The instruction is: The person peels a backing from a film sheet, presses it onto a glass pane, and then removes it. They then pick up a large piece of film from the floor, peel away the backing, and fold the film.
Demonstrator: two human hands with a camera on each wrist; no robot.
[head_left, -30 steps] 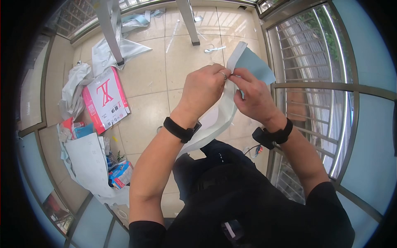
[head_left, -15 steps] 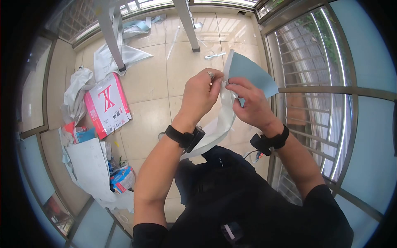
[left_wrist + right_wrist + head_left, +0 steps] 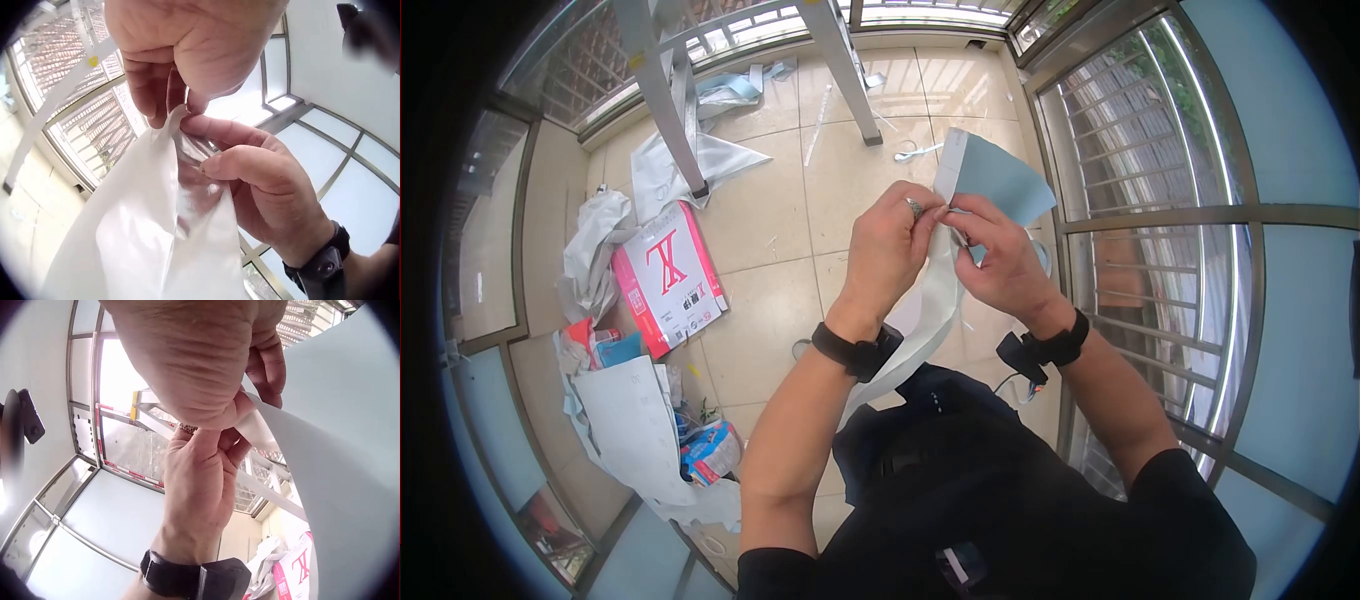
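A large flexible sheet [image 3: 1005, 182], pale blue on one face and white on the other, hangs between the two hands. Its glossy white part [image 3: 935, 315] curves down toward the person's lap. My left hand [image 3: 888, 245], with a ring on one finger, pinches the sheet's edge. Fingertips of my right hand [image 3: 1003, 255] pinch it just beside, almost touching the left ones. In the left wrist view, the sheet [image 3: 125, 219] bunches into a peak at the fingertips, and a shiny face shows by the right thumb. The right wrist view shows the sheet's edge [image 3: 294, 450] running down from the fingers.
A metal ladder [image 3: 662, 110] stands on the tiled floor ahead. At left lie a pink-and-white box [image 3: 668, 275], crumpled white sheeting [image 3: 595, 250] and a pile of scraps and packets [image 3: 630, 420]. A barred window [image 3: 1150, 170] borders the right side.
The head view has shifted slightly. My left hand has turned so its thumb shows more, both hands still at the sheet's edge. The blue corner has swung a little left.
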